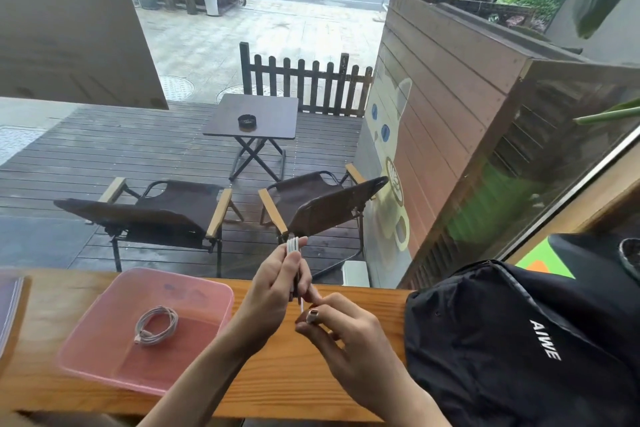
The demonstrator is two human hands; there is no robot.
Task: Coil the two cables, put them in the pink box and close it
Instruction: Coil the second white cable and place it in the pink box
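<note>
In the head view, the left hand (277, 282) holds the white cable (293, 243) up above the far edge of the worktop (311, 388), its fingers (300, 242) curled around a bundle of loops that stands nearly upright, the long axis running from the top of the loops down towards the palm. The right hand (349, 340) sits just below and to the right of it, nearer the person, with its fingers pinching the cable's loose plug end (312, 316); a short free stretch of white cord runs up from that plug to the bundle, so little seems left to wind. The pink box (104, 350) stands open on the worktop towards its left end, well to the left of and below both hands, and the other cable (156, 325) already lies coiled on its floor, a little left of the middle. My judgement is that the coming move turns on this: the bundle must travel leftwards and down, and the left hand, which grips it, is also the hand nearer the box, so it can lower the coil in beside the first one once the right hand tucks in the tail. The lid I cannot pick out with certainty; a flat pinkish thing (10, 305) at the far left edge of the worktop may be it. A black bag (519, 340) fills the right end.
</note>
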